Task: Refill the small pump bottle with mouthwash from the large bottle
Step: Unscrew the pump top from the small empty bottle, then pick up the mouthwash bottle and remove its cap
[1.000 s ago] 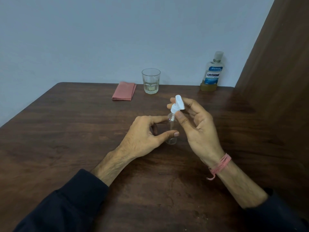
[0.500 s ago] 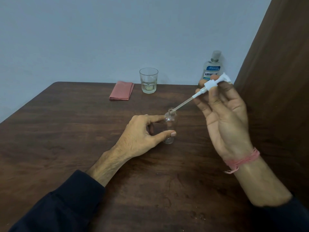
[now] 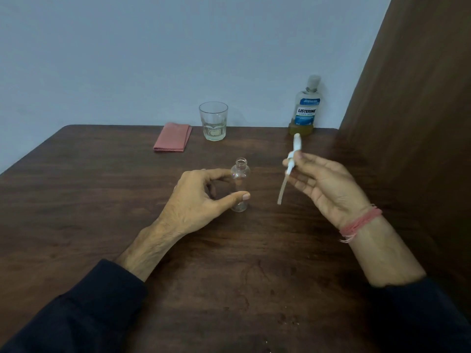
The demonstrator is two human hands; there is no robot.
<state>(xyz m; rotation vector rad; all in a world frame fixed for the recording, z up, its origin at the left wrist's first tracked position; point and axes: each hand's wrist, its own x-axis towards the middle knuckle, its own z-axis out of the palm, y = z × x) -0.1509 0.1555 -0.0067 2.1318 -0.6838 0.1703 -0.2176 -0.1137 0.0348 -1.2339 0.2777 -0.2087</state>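
1. Since half a second ago, the pump head (image 3: 293, 159) has come fully clear of the small pump bottle (image 3: 239, 186). Its dip tube, then still in the neck, now hangs free to the right of the bottle and well apart from it.
2. Right hand (image 3: 328, 189): fingers pinched together on the pump head, palm up, nozzle pointing away from us and tube slanting down toward us. We judge this keeps the wet tube off the table (image 3: 102, 200) until it can be set down.
3. Left hand (image 3: 198, 197): thumb and forefinger closed around the bottle body and touching it, while the bottle stands upright on the table at centre. We take this as a steadying hold so the light, seemingly empty bottle does not tip. Its neck is open.
4. Large bottle (image 3: 304, 108): at the far right edge of the table, against the wall, cap on, untouched. A little yellowish liquid shows at its base.
5. Label reads "LISTERINE", with "COOL MINT" beneath. The smaller print is illegible.
6. Also present: a glass tumbler (image 3: 213, 124) with a little liquid, and a folded pink cloth (image 3: 173, 137) to its left. A red thread band is on the right wrist.
7. Status, as we judge it: the opening step is done; pouring is not begun.
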